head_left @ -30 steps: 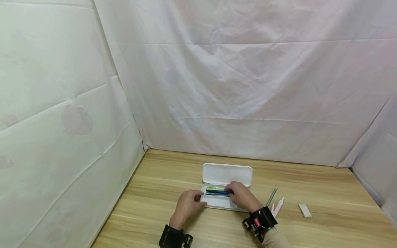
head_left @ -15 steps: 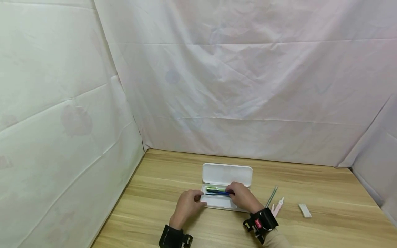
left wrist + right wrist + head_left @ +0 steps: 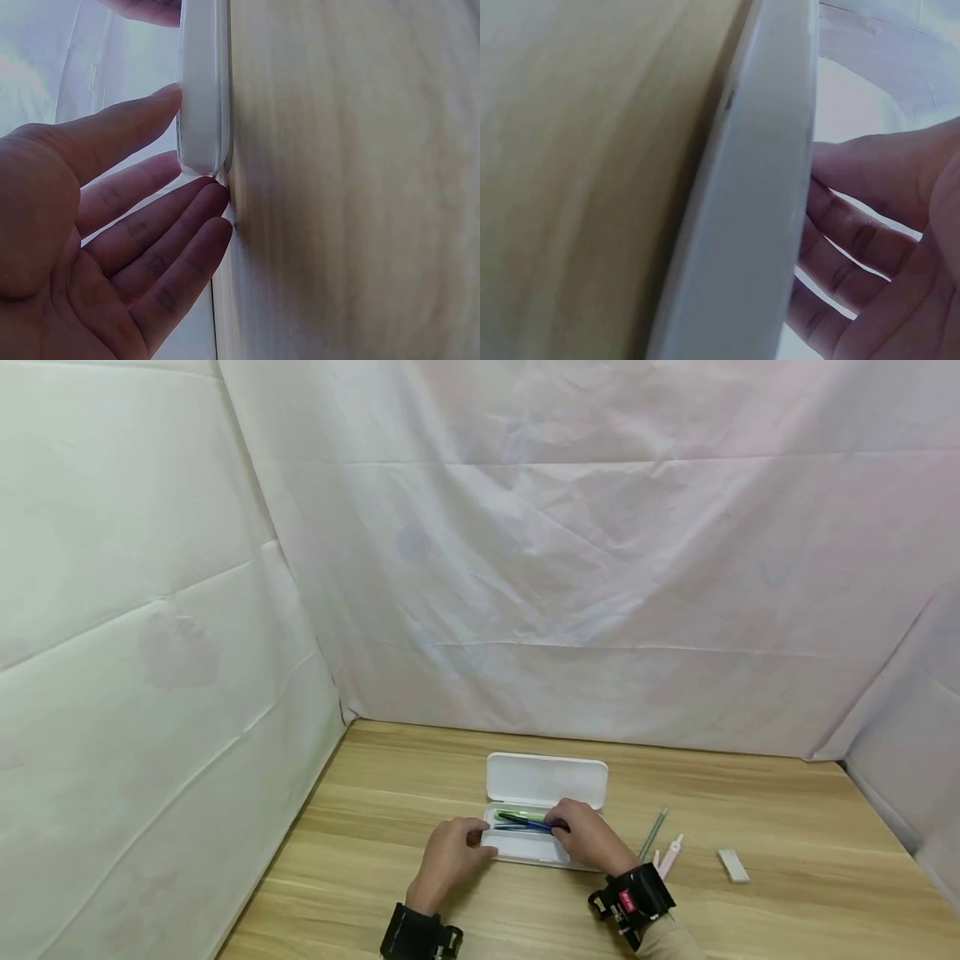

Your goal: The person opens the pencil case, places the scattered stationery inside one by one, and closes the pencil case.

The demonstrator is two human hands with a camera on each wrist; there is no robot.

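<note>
A white pencil case (image 3: 547,781) stands on the table with its lid up. At its left end is my left hand (image 3: 452,858), thumb at the front and forefinger round the corner. The left wrist view shows that hand's thumb (image 3: 142,120) against the white side wall. My right hand (image 3: 588,837) reaches into the case and pinches the right end of a blue pen with a black tip (image 3: 516,819). Beneath and behind that pen lies a light green pen (image 3: 537,815). In the right wrist view the case wall (image 3: 757,202) hides the fingertips.
Right of the case lie a green pencil (image 3: 655,832), a pink pen-like item (image 3: 671,856) partly behind the right wrist, and a white eraser (image 3: 733,866). White cloth (image 3: 585,568) hangs behind the wooden table (image 3: 405,777) and along its left side.
The blue pen has tilted, its black left end now crossing over the green pen. The right hand has shifted only slightly; the left keeps its place at the case. The head view has moved a little.
</note>
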